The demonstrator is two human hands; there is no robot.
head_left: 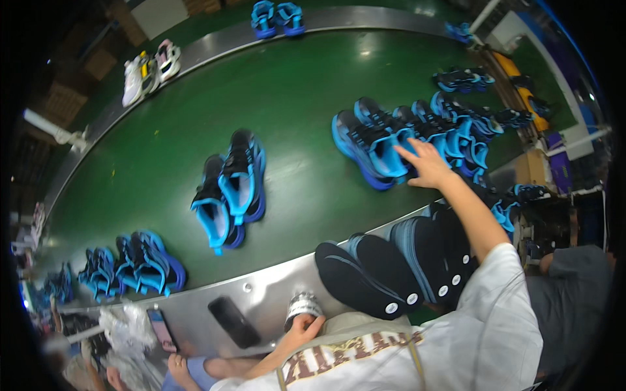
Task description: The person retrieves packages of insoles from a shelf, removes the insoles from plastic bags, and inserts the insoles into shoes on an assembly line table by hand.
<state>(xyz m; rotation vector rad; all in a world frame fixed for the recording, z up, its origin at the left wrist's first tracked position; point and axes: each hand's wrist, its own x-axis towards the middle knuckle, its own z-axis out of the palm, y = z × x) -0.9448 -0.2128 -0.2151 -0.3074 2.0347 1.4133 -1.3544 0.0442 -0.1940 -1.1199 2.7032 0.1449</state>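
Observation:
My right hand [427, 166] reaches over the green belt with its fingers spread, at the heel collars of a group of black-and-blue sneakers. The nearest sneaker [368, 150] lies at its fingertips; I cannot tell whether they touch. Close to my body, my left hand [305, 328] is closed on a small roll [303, 305] with white and dark bands, at the metal edge. Black insoles [365, 274] with blue lines and round white stickers lie fanned out below my right arm. Another pair of sneakers [231, 186] stands mid-belt.
A dark phone [233, 322] lies on the metal ledge [270, 287], with a second phone [162, 330] and clear plastic bags [127, 329] farther left. More sneakers [150, 264] stand at the left. Pale shoes [132, 81] sit on the far rim. Other people sit on both sides.

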